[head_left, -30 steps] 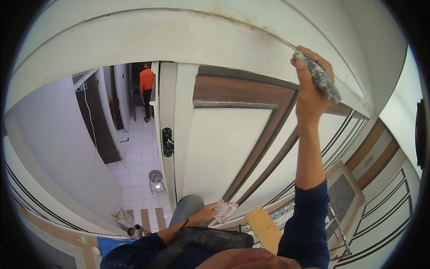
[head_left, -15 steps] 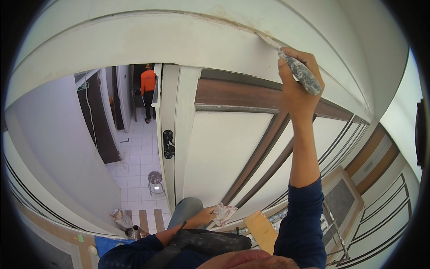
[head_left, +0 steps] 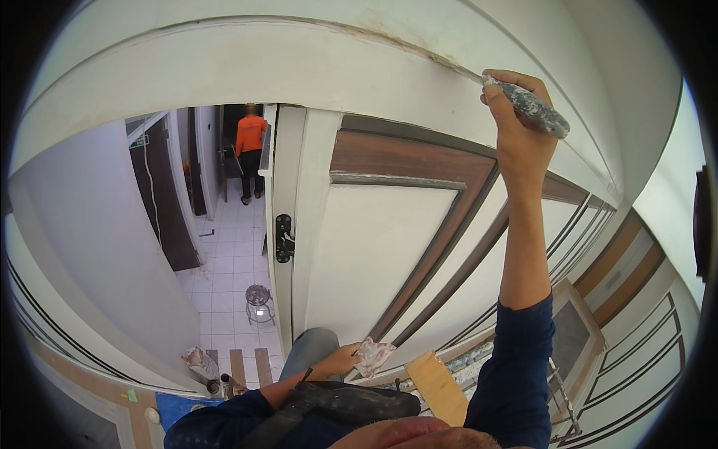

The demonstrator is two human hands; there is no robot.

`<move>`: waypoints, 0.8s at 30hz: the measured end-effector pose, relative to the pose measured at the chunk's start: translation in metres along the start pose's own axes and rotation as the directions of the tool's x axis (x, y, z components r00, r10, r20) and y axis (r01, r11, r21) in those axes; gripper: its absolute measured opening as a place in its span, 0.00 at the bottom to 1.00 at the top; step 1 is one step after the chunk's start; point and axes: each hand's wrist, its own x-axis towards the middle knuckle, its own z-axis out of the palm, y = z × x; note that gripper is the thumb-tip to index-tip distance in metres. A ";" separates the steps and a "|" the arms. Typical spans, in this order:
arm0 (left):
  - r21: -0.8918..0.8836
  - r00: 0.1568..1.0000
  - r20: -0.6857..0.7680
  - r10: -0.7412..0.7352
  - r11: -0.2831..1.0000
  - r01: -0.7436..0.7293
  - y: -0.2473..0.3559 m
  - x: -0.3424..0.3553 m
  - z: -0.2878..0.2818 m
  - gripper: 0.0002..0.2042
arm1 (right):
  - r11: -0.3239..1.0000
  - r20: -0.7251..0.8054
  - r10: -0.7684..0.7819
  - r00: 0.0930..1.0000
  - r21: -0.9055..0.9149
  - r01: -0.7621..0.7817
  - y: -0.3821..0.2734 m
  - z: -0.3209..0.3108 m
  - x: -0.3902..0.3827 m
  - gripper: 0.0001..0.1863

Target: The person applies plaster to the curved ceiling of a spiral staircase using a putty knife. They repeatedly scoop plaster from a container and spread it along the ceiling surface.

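High at the upper right, my right hand [head_left: 519, 135] grips a putty-smeared scraper [head_left: 535, 108]; its thin blade lies along a stained groove [head_left: 441, 56] in the white trim above the doorway. Below, my left hand [head_left: 342, 359] holds a crumpled whitish, pink-stained cloth [head_left: 375, 357] near my bent leg. A white door [head_left: 383, 254] with brown inset moulding and a black handle plate [head_left: 283, 238] stands beside the open doorway.
Through the doorway, a person in orange [head_left: 250, 142] stands on the tiled hallway floor, with a round stool [head_left: 258, 303] nearer. Below are a yellow board [head_left: 434, 382], a metal frame [head_left: 565, 404], a blue sheet [head_left: 172, 404], a sack [head_left: 202, 363] and cans [head_left: 226, 385].
My right hand with the scraper moved leftward along the groove, then back to the right and slightly up. The person in orange has shifted slightly right. My left hand stays in place.
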 end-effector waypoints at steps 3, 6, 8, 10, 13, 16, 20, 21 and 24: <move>0.019 1.000 -0.011 -0.003 1.000 0.003 -0.003 0.001 0.000 0.24 | 0.997 -0.026 0.003 1.000 -0.073 -0.005 -0.008 0.010 -0.007 0.08; 0.029 1.000 -0.014 -0.003 1.000 0.004 -0.009 0.002 -0.001 0.25 | 0.991 -0.045 -0.049 0.998 -0.129 0.043 -0.006 0.016 -0.016 0.08; 0.041 1.000 -0.005 -0.009 0.999 0.010 -0.006 0.002 -0.001 0.25 | 0.985 -0.032 -0.065 0.997 -0.163 0.059 -0.005 0.014 -0.021 0.08; 0.054 1.000 0.002 -0.020 0.998 0.020 0.007 -0.004 0.000 0.25 | 0.980 0.009 -0.030 1.000 -0.197 0.031 -0.006 0.012 -0.024 0.09; 0.108 0.999 0.002 -0.036 0.994 0.035 0.022 -0.010 0.001 0.25 | 0.980 0.102 0.042 0.994 -0.197 -0.021 -0.021 0.003 -0.012 0.09; 0.111 0.999 -0.019 -0.026 0.993 0.028 0.019 -0.010 0.001 0.25 | 0.992 0.072 0.069 0.995 -0.110 -0.061 -0.013 -0.002 0.001 0.08; 0.080 1.000 0.000 0.013 0.997 -0.013 -0.006 0.001 -0.002 0.26 | 0.996 0.077 0.027 0.997 -0.089 -0.020 -0.009 0.003 0.001 0.07; 0.104 1.000 0.002 0.009 0.995 -0.009 -0.002 -0.001 -0.003 0.26 | 0.989 0.094 0.008 0.996 -0.149 0.007 -0.011 0.005 -0.001 0.07; 0.098 1.000 0.008 0.030 0.995 -0.031 -0.001 -0.003 -0.001 0.26 | 0.980 0.135 0.009 0.991 -0.197 0.018 -0.022 0.002 0.002 0.07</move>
